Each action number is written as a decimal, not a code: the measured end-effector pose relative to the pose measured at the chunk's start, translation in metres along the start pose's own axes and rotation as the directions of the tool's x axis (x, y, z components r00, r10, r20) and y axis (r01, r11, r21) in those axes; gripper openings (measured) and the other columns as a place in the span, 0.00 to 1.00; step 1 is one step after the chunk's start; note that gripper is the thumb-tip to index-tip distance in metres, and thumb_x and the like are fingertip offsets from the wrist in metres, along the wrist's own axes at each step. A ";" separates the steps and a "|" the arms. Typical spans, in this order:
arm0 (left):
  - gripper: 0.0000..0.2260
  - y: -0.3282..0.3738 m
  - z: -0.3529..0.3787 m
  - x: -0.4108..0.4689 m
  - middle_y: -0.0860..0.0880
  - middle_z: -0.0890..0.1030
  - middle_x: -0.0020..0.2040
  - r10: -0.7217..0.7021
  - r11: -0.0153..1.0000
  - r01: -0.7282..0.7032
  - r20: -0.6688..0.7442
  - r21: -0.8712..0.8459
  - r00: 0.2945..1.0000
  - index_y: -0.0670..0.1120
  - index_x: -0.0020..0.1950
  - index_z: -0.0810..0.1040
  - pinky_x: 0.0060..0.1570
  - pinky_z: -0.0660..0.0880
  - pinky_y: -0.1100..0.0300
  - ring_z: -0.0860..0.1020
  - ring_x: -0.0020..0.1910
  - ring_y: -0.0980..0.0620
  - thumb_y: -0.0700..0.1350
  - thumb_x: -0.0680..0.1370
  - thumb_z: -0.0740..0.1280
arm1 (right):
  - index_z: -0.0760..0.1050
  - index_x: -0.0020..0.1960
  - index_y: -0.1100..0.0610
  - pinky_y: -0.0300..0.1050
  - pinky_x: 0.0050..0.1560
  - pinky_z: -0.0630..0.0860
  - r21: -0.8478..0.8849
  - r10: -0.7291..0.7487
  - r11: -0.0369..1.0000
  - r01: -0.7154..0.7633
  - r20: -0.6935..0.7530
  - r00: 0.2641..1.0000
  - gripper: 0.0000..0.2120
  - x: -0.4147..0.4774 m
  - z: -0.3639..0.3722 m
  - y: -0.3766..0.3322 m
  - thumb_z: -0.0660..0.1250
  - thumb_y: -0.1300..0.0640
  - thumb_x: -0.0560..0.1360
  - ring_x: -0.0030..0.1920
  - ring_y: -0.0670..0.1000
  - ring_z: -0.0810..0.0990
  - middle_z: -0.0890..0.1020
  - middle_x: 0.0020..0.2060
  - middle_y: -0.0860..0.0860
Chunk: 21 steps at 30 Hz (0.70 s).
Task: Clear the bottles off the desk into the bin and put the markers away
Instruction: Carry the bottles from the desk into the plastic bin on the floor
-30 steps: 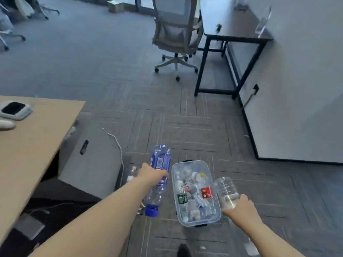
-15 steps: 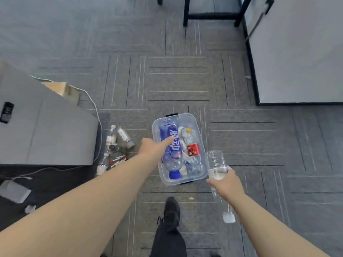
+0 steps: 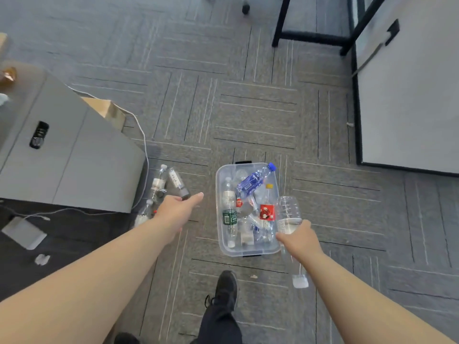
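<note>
A clear plastic bin (image 3: 219, 244) sits on the carpet, holding several empty bottles. A blue bottle (image 3: 253, 181) lies on top of them near the bin's far right corner. My left hand (image 3: 177, 209) hovers left of the bin with fingers apart and nothing in it. My right hand (image 3: 299, 240) grips a clear bottle (image 3: 288, 213) over the bin's near right rim; its white cap end shows below my wrist. Several more bottles (image 3: 169, 182) lie on the floor left of the bin. No markers can be made out.
A grey cabinet (image 3: 74, 155) stands at the left with a white cable trailing beside it. A white partition (image 3: 409, 95) is at the right, black desk legs (image 3: 310, 36) at the top. My black shoe (image 3: 224, 290) is just below the bin.
My left hand let go of the blue bottle, which now lies in the bin, and drew back to the left. The right hand still holds the clear bottle by the bin.
</note>
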<state>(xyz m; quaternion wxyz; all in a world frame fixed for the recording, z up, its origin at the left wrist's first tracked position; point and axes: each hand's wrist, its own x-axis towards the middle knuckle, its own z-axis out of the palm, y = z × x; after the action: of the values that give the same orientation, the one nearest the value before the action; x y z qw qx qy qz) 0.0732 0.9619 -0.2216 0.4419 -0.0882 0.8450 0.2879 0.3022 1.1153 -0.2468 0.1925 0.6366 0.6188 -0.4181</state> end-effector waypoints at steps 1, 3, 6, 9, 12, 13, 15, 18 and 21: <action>0.35 -0.004 -0.004 0.002 0.48 0.74 0.61 -0.008 1.000 0.008 -0.013 -0.002 1.000 0.46 0.70 0.68 0.57 0.76 0.50 0.74 0.59 0.46 0.63 0.70 0.71 | 0.60 0.67 0.64 0.47 0.48 0.71 -0.010 -0.015 1.000 0.015 -0.004 1.000 0.34 0.003 0.001 -0.006 0.72 0.51 0.69 0.59 0.61 0.75 0.73 0.62 0.62; 0.33 -0.011 -0.012 0.003 0.47 0.74 0.60 -0.025 1.000 0.025 -0.033 -0.012 0.999 0.46 0.69 0.69 0.55 0.76 0.51 0.74 0.58 0.46 0.62 0.71 0.70 | 0.59 0.67 0.63 0.46 0.46 0.70 -0.024 -0.039 0.999 0.039 -0.006 0.999 0.34 0.008 0.003 -0.019 0.71 0.50 0.69 0.58 0.61 0.75 0.73 0.62 0.62; 0.29 -0.021 -0.025 0.008 0.47 0.74 0.59 -0.032 0.999 0.031 -0.039 -0.030 0.999 0.46 0.65 0.70 0.55 0.76 0.50 0.74 0.56 0.46 0.62 0.72 0.70 | 0.57 0.70 0.63 0.46 0.46 0.69 -0.015 -0.071 0.997 0.071 -0.014 0.997 0.37 0.012 0.006 -0.036 0.71 0.48 0.70 0.60 0.61 0.74 0.72 0.64 0.61; 0.25 -0.030 -0.042 0.010 0.49 0.72 0.55 -0.036 0.998 0.034 -0.045 -0.052 0.998 0.48 0.62 0.69 0.57 0.76 0.49 0.74 0.57 0.46 0.60 0.73 0.70 | 0.55 0.72 0.64 0.48 0.52 0.70 -0.020 -0.074 0.997 0.074 -0.038 0.997 0.39 0.008 0.013 -0.045 0.70 0.48 0.71 0.64 0.62 0.72 0.68 0.67 0.62; 0.30 -0.039 -0.057 0.014 0.49 0.71 0.55 -0.046 0.998 0.044 -0.039 -0.049 0.998 0.46 0.68 0.68 0.56 0.76 0.49 0.74 0.59 0.45 0.60 0.73 0.70 | 0.55 0.73 0.65 0.51 0.59 0.71 -0.068 -0.031 0.997 0.030 -0.018 0.999 0.39 -0.005 0.026 -0.045 0.70 0.49 0.72 0.66 0.62 0.71 0.67 0.68 0.63; 0.30 -0.042 -0.061 0.017 0.48 0.71 0.56 -0.046 0.998 0.044 -0.038 -0.049 0.998 0.46 0.68 0.68 0.56 0.76 0.48 0.74 0.59 0.45 0.60 0.73 0.70 | 0.56 0.72 0.65 0.51 0.59 0.71 -0.085 -0.006 0.996 0.006 -0.003 1.000 0.38 -0.011 0.032 -0.044 0.69 0.49 0.72 0.66 0.62 0.71 0.67 0.68 0.63; 0.29 -0.047 -0.070 0.025 0.48 0.71 0.57 -0.047 0.998 0.046 -0.022 -0.050 0.999 0.46 0.67 0.69 0.57 0.75 0.48 0.74 0.58 0.45 0.60 0.73 0.70 | 0.61 0.69 0.64 0.48 0.53 0.70 -0.124 0.029 0.992 -0.028 0.012 0.999 0.31 -0.024 0.046 -0.040 0.67 0.50 0.73 0.62 0.62 0.73 0.70 0.66 0.63; 0.30 -0.056 -0.086 0.040 0.48 0.72 0.59 -0.043 0.997 0.044 0.021 -0.057 0.999 0.45 0.69 0.68 0.57 0.75 0.48 0.74 0.59 0.45 0.60 0.73 0.70 | 0.68 0.60 0.64 0.44 0.45 0.68 -0.131 0.030 0.991 -0.026 0.025 0.999 0.18 -0.044 0.067 -0.034 0.64 0.56 0.74 0.48 0.58 0.73 0.76 0.58 0.61; 0.32 -0.064 -0.105 0.058 0.45 0.73 0.64 -0.026 0.998 0.028 0.050 -0.050 0.998 0.44 0.71 0.68 0.56 0.76 0.48 0.73 0.61 0.43 0.59 0.73 0.70 | 0.69 0.60 0.63 0.44 0.46 0.70 -0.131 0.044 0.991 -0.039 0.030 0.999 0.15 -0.064 0.091 -0.031 0.62 0.57 0.76 0.48 0.56 0.75 0.77 0.55 0.59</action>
<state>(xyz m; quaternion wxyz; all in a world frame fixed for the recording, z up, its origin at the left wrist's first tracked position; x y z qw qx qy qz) -0.0084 0.8567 -0.2473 0.4642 -0.1037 0.8249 0.3054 0.2539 1.0113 -0.2417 0.2522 0.6286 0.6281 -0.3832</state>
